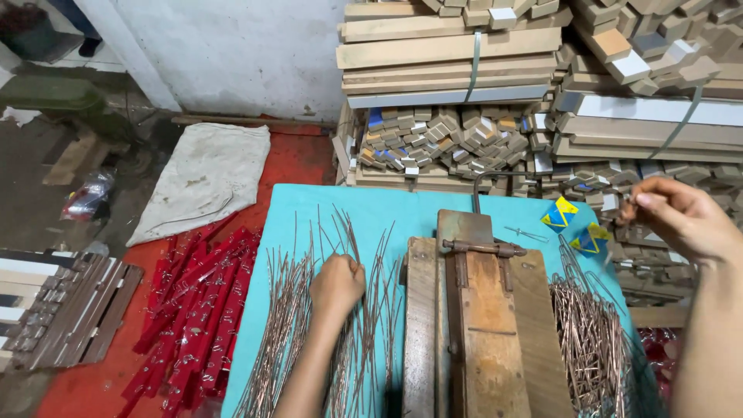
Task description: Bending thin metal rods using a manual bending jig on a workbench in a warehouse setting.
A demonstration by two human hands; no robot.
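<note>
Left hand (337, 283) is closing into a loose fist on a few long copper wires (364, 310), which are lying fanned over the left half of the teal bench (387, 205), probably spread so single strands are picking out easily. Further left, off the bench edge, red strips (193, 310) are piling on the red floor beside a grey sack (205, 179), and striped wooden slats (62, 310) are sitting at the far left. Moving right, a wooden jig (472, 325) with a rusty metal lever bar (480, 248) is occupying the bench middle, running from the far edge toward the near one, likely placed between stock and output so both hands are reaching it. Right of it, a heap of short bent wire pieces (592, 340) is building up along the right edge, with two blue-and-yellow folded cards (573, 226) near the far right corner. Right hand (681, 217) is hovering above that corner, fingers pinching together; whether anything is being held I cannot tell. Bundled timber stacks (503, 85) are standing beyond the far edge.
</note>
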